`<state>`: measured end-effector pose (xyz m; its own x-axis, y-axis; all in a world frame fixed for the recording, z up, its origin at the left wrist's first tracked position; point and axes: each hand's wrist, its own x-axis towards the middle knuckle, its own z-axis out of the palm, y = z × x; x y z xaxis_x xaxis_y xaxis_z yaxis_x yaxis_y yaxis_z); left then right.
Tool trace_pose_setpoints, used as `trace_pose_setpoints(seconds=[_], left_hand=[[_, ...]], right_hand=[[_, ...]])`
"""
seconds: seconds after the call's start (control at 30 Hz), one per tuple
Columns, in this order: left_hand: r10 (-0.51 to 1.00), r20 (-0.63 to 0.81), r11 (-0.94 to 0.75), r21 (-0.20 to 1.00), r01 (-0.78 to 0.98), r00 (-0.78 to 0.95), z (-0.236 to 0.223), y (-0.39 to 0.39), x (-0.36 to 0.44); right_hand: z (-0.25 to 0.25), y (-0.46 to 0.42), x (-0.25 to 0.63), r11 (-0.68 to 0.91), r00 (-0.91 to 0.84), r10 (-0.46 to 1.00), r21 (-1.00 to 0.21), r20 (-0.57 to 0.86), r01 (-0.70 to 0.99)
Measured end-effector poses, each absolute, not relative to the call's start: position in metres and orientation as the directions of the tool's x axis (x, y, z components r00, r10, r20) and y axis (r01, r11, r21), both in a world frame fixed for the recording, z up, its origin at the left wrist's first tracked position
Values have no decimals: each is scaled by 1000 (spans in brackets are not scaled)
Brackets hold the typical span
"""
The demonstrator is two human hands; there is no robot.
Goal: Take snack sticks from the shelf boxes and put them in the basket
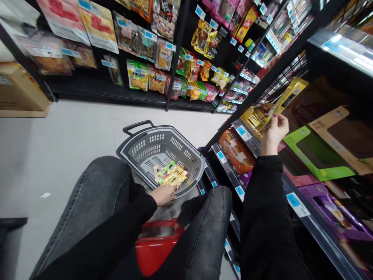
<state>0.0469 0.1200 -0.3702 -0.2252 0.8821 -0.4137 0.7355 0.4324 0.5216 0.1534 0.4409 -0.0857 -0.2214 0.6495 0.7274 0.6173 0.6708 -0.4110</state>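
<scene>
My right hand (274, 134) is raised at the shelf on the right, thumb and fingers pinched on a long yellow sachet (287, 99). Just below and left of the sachet, more gold sachets (256, 117) sit in an open display box. Low in front of me is a grey shopping basket (182, 146) with a black handle. Inside its near part lies a pile of small yellow, green and pink sachets (172, 174). Closed over the near rim of the basket is my left hand (163, 195), its fingertips partly hidden beside the pile.
A red stool (157, 247) is beneath me, between my legs. Black shelves with hanging snack bags (138, 76) run along the back. Open-topped boxes, one of them green-edged (320, 171), fill the right shelf. A cardboard carton (21, 91) stands at far left.
</scene>
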Motion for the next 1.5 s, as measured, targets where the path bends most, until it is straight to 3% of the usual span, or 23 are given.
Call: trace_pose_setpoints(seconds=[0.1,0.2,0.27,0.33,0.47,0.63,0.97,1.23,1.5], left_hand=[[938,-283,343,653,675,-202,-359,123,50],[956,-114,229,863,450,-269,-346,123,53],[942,-70,146,966,215,-329,-341,122,55],[933,-56,66,998,18,-356,-341,120,57],[897,-66,68,998,-11,-437,-353,120,61],[861,-134,181,982,48,-491,-372,127,64],[837,-122,258,947,190,-533,-373,127,61],[864,-164,239,966,102,-476,-374,130,55],[934,-219,225,974,-10,-281,-362,127,50]], right_hand=[[-119,396,148,677,-361,717,-719,596,158],[-183,335,146,261,-539,777,-945,326,-196],[-236,293,146,-40,-608,787,-976,101,-214],[-288,256,145,-227,-610,790,-956,-70,-184],[-356,216,147,-345,-529,819,-928,-222,-144],[-376,225,150,-339,-518,817,-938,-255,-73],[-375,224,148,-267,-591,779,-964,-208,-12],[-369,236,152,-248,-655,735,-969,-175,-19],[-366,246,159,-296,-737,653,-955,-177,-32]])
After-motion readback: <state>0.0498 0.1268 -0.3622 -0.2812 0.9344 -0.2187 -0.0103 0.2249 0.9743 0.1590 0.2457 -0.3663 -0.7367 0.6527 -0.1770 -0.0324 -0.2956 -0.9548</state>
